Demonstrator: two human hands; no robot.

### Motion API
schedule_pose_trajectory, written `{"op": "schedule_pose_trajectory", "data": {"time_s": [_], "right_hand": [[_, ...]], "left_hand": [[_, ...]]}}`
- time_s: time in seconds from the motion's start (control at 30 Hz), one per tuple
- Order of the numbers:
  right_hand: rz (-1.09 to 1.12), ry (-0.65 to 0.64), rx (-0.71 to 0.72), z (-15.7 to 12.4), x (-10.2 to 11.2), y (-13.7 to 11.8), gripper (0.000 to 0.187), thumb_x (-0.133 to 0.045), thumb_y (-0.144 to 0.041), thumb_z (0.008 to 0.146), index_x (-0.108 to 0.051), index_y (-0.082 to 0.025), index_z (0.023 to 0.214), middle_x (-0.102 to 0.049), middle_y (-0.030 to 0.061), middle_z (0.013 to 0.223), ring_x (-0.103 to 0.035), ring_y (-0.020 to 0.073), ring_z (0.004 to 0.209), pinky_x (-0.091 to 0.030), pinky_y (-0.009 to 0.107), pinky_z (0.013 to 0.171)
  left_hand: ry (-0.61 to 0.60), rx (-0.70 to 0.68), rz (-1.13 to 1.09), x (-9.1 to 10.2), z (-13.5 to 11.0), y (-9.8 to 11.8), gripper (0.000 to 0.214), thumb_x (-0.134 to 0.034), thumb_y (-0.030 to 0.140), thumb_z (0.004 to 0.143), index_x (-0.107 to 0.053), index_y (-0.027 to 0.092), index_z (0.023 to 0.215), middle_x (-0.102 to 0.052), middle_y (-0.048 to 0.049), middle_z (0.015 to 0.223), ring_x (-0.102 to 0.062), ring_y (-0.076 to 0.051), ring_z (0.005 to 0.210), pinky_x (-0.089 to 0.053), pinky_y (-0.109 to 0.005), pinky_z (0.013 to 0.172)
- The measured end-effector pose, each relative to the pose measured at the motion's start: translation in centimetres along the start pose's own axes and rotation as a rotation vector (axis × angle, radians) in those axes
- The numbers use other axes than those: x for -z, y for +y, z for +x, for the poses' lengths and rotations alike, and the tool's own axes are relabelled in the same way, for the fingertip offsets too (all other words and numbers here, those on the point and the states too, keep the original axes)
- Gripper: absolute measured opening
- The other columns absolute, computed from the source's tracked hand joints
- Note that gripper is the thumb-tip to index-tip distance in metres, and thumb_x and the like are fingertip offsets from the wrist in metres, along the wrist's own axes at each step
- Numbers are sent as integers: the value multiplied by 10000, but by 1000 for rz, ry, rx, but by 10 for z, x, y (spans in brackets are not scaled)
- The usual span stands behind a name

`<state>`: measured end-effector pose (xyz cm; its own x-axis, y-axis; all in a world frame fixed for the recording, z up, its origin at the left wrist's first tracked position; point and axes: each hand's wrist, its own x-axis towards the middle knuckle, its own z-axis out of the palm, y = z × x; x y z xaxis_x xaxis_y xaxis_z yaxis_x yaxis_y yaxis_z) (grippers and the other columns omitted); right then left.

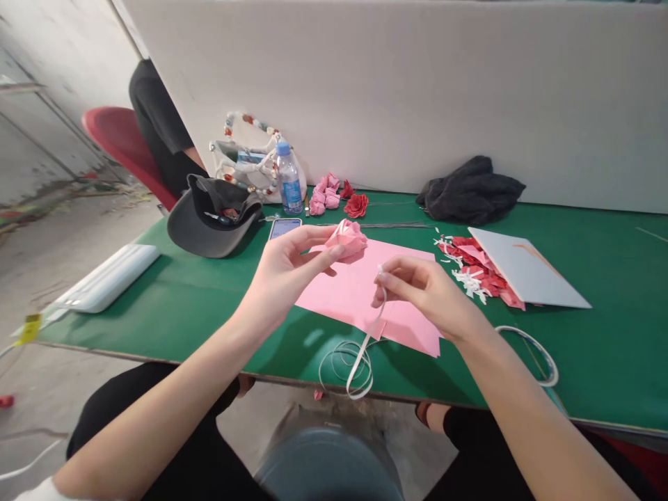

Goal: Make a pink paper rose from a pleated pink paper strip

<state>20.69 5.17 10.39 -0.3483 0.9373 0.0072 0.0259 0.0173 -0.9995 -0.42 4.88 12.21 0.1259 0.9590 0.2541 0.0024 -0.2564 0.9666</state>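
Between the thumb and fingers of my left hand (292, 268) is a pink paper flower (348, 241), held up over the table. My right hand (417, 289), a little lower and to the right, pinches the end of a thin white strip of tape (364, 351). The strip hangs down and curls in loops near the table's front edge. Pink paper sheets (339, 289) lie flat beneath both hands. Finished-looking pink paper flowers (324, 195) and a red paper flower (356, 205) rest at the back of the table.
On the green table (209, 306) stand a grey cap (209, 223), a water bottle (289, 179), a beaded bag (245, 156) and a phone (284, 226). To the right are paper scraps (480, 271) under a white board (529, 268), a tape roll (547, 369) and a dark cloth (472, 188). A bucket (328, 466) sits below.
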Motion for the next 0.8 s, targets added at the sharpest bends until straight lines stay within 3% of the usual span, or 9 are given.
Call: {"op": "schedule_pose_trajectory", "data": {"time_s": [0.07,0.13,0.23,0.33,0.4,0.5,0.57,0.67,0.8], "right_hand": [[65,92,63,-1,3,-1,231,-721,-399,848,-618,-193,837,-586,-28,682,-565,97,600,-505,253,606],[137,137,132,-3,2,-3,195,-683,-388,884,-610,-207,886,-476,-65,639,-420,62,520,-373,189,472],[197,149,214,-9,-4,-11,184,-602,-387,942,-618,-206,915,-353,-83,601,-275,49,480,-234,174,423],[269,228,263,-12,-2,-23,183,-571,-353,960,-579,-205,853,-362,-74,612,-376,57,508,-339,183,484],[288,330,282,-13,11,-34,170,-549,-304,963,-553,-204,826,-391,-66,625,-469,73,552,-409,204,546],[120,538,313,-13,51,-53,160,-498,-220,963,-584,-177,835,-412,-65,612,-423,52,481,-331,183,465],[54,640,344,-12,86,-65,160,-489,-178,955,-597,-160,838,-428,-69,603,-341,31,412,-225,183,406],[-34,808,406,-6,139,-86,217,-442,-142,971,-575,-150,799,-431,-80,572,-261,22,367,-160,202,386],[-146,1009,547,16,203,-130,233,-383,-222,1022,-482,-191,814,-428,-87,608,-277,30,405,-206,234,437]], "left_hand": [[-45,61,-62,2,-1,7,286,-757,311,840,-730,181,1093,-769,-87,1030,-706,-208,938,-518,-242,671],[-111,113,-125,2,-3,14,255,-757,284,843,-743,195,1081,-770,-71,996,-695,-184,927,-502,-210,657],[-205,153,-192,1,-6,24,176,-734,275,869,-764,213,1032,-765,-45,986,-677,-135,889,-483,-167,646],[-216,124,-194,-2,-8,35,169,-745,272,861,-773,205,1013,-764,-41,982,-656,-99,776,-486,-162,626],[-186,66,-179,-4,-6,44,199,-770,266,836,-775,198,1023,-767,-49,990,-641,-94,712,-498,-179,610],[-149,-21,-133,-9,-4,59,226,-790,262,811,-781,205,1029,-777,-48,965,-646,-104,675,-514,-199,597],[-115,-63,-96,-11,-3,68,211,-800,251,799,-788,213,1006,-784,-36,952,-659,-106,665,-520,-201,601],[-64,-81,-41,-13,-4,77,210,-798,223,802,-789,235,1011,-787,5,819,-659,-88,616,-524,-184,604],[-67,-102,28,-14,-9,84,220,-809,229,788,-789,246,1006,-794,19,851,-671,-82,631,-545,-165,599]]}}
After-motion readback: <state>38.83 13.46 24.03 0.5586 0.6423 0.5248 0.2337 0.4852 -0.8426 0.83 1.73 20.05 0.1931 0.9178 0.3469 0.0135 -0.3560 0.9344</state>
